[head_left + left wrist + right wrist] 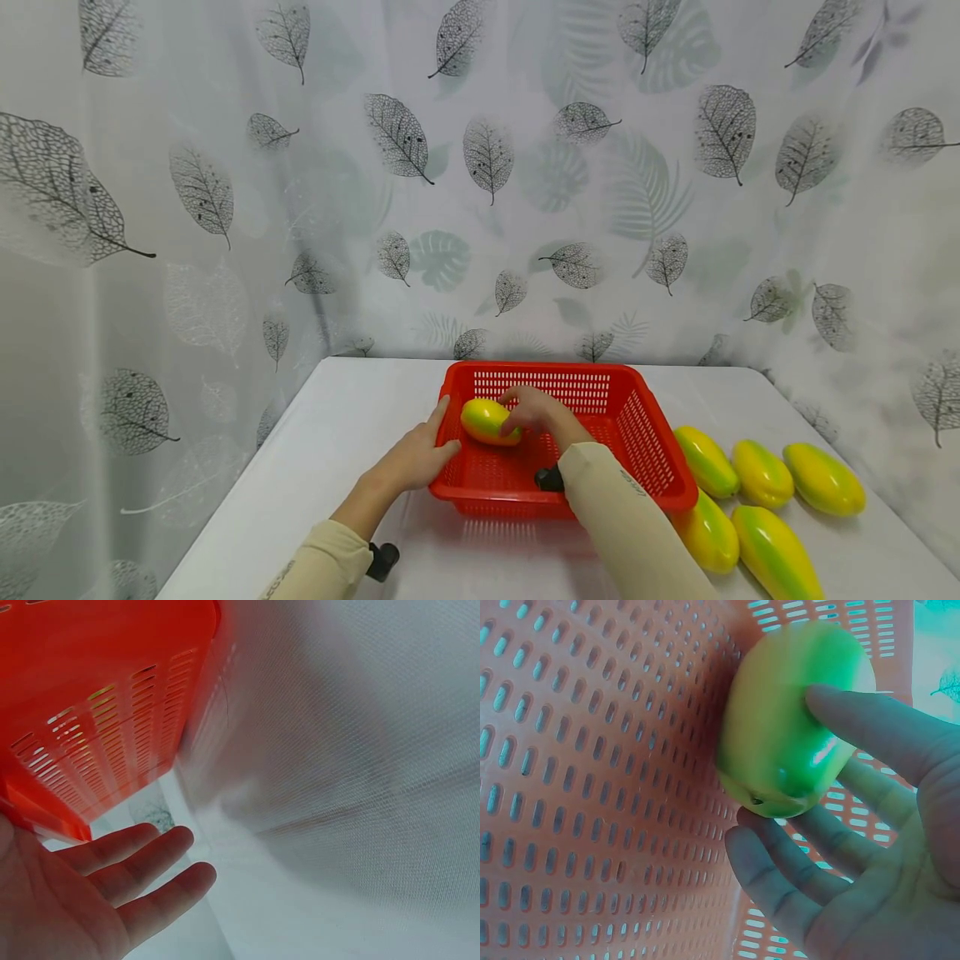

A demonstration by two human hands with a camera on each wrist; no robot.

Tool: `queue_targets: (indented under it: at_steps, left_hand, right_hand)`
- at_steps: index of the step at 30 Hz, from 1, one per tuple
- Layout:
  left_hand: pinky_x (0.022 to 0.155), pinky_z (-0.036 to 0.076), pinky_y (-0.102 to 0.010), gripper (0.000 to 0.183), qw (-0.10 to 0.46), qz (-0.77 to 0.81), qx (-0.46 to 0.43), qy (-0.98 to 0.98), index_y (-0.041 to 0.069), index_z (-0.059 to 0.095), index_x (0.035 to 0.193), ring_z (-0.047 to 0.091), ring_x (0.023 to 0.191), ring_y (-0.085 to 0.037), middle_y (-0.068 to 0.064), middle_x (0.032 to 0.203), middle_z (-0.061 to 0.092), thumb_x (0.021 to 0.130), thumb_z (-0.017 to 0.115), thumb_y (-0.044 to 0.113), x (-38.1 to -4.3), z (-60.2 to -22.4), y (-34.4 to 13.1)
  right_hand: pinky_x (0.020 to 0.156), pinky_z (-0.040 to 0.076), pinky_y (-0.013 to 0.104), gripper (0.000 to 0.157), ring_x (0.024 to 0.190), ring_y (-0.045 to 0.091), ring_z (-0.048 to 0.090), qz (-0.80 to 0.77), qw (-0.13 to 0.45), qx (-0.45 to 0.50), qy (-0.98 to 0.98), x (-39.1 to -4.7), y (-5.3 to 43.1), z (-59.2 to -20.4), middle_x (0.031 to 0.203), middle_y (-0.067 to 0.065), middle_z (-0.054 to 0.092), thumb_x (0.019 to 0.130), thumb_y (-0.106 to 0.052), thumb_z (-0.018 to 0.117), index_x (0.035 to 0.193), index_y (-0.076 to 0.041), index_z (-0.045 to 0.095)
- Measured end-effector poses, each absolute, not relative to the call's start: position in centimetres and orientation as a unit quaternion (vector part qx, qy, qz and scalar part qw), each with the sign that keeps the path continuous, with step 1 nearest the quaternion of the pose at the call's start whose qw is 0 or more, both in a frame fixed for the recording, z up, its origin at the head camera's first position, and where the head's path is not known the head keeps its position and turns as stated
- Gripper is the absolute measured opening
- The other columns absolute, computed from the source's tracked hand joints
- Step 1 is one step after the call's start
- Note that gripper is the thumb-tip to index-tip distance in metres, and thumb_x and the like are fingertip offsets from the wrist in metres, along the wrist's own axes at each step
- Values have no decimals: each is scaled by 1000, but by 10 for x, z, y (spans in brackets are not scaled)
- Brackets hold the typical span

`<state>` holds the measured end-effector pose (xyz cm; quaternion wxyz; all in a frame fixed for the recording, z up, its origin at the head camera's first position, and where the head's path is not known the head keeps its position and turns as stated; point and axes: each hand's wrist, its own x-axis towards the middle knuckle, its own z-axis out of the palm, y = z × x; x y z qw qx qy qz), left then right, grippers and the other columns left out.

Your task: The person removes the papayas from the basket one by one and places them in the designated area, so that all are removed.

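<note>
Inside the red plastic basket (510, 475), a yellow-green papaya (483, 419) lies near the left wall. My right hand (536, 412) reaches in from the right and holds the papaya by its near end. In the right wrist view its thumb (855, 720) presses on the green side, with the other fingers curved under and behind the fruit. My left hand (412, 457) rests against the basket's left rim, thumb over the edge. Seen from the left wrist, several of its fingers (142, 862) stretch out straight, apart from the slotted basket wall (127, 712).
Several more papayas (763, 473) lie on the white table (330, 433) to the basket's right, one close against its wall. A leaf-patterned curtain (487, 233) hangs behind the table and along both sides. Black wrist cameras (382, 562) are strapped below the sleeves.
</note>
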<state>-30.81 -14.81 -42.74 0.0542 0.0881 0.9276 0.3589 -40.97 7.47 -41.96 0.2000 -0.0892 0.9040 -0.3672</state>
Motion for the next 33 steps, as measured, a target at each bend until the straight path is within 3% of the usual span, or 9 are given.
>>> queue_targets:
  at_steps: [9,22,33]
  left_hand:
    - [79,63,-40,82,62,369,85,924,14,17,167,65,76,-15,-18,121,61,100,62,28,-308,-429,-149]
    - [80,63,-40,82,62,367,90,924,15,17,167,65,79,-16,-17,123,61,100,62,29,-306,-424,-149]
    - [80,63,-41,81,59,369,91,923,15,17,167,63,80,-17,-16,122,61,99,62,27,-305,-423,-149]
  right_hand:
    - [90,59,45,54,100,27,62,-378,176,-97,904,-406,73,-415,132,15,62,83,-15,82,134,-8,67]
    - [77,58,36,54,92,25,60,-443,155,-95,878,-402,74,-407,129,16,61,85,-16,79,136,-6,65]
    - [90,60,45,57,99,27,64,-488,147,-96,855,-400,83,-395,138,19,58,88,-15,78,141,-4,61]
